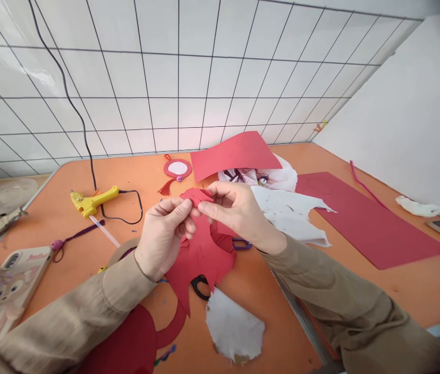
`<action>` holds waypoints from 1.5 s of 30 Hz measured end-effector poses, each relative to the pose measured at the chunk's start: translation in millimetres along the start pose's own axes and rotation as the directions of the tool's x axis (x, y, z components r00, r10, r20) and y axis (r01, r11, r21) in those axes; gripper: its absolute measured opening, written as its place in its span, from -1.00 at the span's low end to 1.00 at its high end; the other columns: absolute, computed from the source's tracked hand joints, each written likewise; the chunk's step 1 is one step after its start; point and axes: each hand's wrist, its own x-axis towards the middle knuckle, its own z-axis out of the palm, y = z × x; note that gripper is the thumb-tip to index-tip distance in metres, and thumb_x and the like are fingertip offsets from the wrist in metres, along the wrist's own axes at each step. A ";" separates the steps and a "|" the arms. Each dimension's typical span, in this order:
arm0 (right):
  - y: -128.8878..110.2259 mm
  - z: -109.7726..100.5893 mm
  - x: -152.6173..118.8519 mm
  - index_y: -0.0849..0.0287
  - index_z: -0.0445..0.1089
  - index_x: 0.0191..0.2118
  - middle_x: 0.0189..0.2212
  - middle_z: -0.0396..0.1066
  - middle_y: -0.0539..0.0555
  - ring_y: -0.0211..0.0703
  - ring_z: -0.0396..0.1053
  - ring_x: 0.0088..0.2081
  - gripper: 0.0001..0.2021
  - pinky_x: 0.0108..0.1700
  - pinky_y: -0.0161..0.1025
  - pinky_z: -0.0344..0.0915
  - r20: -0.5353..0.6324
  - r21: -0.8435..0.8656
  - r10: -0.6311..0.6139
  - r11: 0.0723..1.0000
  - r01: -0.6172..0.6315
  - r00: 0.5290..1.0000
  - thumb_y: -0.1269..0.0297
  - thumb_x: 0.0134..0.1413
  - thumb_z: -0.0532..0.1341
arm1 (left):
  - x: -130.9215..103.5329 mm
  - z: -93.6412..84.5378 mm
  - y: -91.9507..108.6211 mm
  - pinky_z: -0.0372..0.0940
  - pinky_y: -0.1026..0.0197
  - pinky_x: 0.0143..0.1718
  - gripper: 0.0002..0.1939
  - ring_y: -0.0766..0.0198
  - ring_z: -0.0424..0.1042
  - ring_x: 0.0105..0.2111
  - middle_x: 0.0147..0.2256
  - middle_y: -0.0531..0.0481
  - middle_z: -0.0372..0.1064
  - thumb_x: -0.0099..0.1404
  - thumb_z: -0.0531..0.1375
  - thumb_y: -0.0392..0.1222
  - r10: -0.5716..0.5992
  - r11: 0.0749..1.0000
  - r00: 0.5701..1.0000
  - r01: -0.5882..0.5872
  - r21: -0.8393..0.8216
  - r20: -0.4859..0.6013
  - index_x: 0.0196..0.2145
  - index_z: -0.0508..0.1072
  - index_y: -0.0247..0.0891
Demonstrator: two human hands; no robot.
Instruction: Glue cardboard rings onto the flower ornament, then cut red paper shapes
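Both my hands pinch one small piece of red paper (197,196) above the middle of the table. My left hand (165,231) grips its left side between thumb and fingers. Its right side is held by my right hand (239,208), thumb in front. Under the hands lie cut red paper scraps (200,254), with a black scissor handle (201,287) showing from beneath them. A round red ornament (177,168) with a white centre and a tassel rests behind my left hand.
A yellow glue gun (91,201) with a black cord lies at the left, near a phone in a cartoon case (17,291). Red sheets (375,223) and torn white cloth (285,210) spread to the right. A white cloth scrap (235,327) lies in front. Tiled wall stands behind.
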 end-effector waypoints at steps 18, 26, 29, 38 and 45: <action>-10.8 -5.5 -0.8 0.22 0.39 -0.50 -0.53 0.45 0.01 -0.33 0.36 -0.59 -0.82 -0.56 -0.35 0.31 0.023 -0.053 0.046 0.998 -0.044 0.999 0.28 0.07 0.22 | 4.7 -5.6 -2.9 0.22 0.45 -0.69 -0.76 0.50 0.32 -0.69 -0.54 0.06 0.50 -0.03 0.46 -0.18 0.013 1.000 0.997 -0.014 0.010 0.076 -0.54 0.48 -0.30; -12.8 -12.1 1.6 0.19 0.36 -0.56 -0.60 0.43 -0.03 -0.31 0.36 -0.62 -0.80 -0.59 -0.35 0.26 0.092 -0.117 0.001 0.993 0.010 0.996 0.32 0.05 0.21 | 4.6 -6.7 -4.5 0.21 0.42 -0.71 -0.74 0.46 0.32 -0.70 -0.56 0.04 0.51 -0.07 0.47 -0.18 0.021 0.999 0.997 -0.024 0.037 0.075 -0.53 0.47 -0.29; -13.0 -13.1 1.8 0.18 0.33 -0.58 -0.60 0.43 -0.03 -0.29 0.40 -0.61 -0.78 -0.60 -0.35 0.25 0.111 -0.130 0.005 0.992 0.010 0.994 0.34 0.06 0.19 | 3.8 -6.6 -4.4 0.20 0.42 -0.72 -0.72 0.46 0.32 -0.70 -0.58 0.04 0.51 -0.09 0.48 -0.17 0.018 0.999 0.998 -0.020 0.041 0.062 -0.55 0.46 -0.29; -13.1 -11.8 0.4 0.20 0.36 -0.59 -0.68 0.37 -0.04 -0.29 0.34 -0.63 -0.79 -0.61 -0.34 0.19 0.079 -0.217 0.000 0.976 0.017 0.997 0.40 0.03 0.18 | 3.2 -5.3 -5.3 0.19 0.42 -0.71 -0.75 0.46 0.32 -0.70 -0.57 0.04 0.50 -0.05 0.47 -0.21 0.018 0.998 0.998 -0.022 0.057 0.067 -0.56 0.46 -0.30; -13.2 -13.3 3.6 0.22 0.40 -0.52 -0.65 0.39 -0.05 -0.32 0.35 -0.64 -0.79 -0.58 -0.35 0.27 0.106 -0.017 0.080 0.997 -0.079 0.991 0.27 0.08 0.23 | 1.6 -3.8 -2.9 0.17 0.44 -0.71 -0.70 0.50 0.29 -0.70 -0.59 0.05 0.47 -0.08 0.47 -0.18 -0.031 0.996 1.000 0.031 0.079 -0.001 -0.60 0.42 -0.32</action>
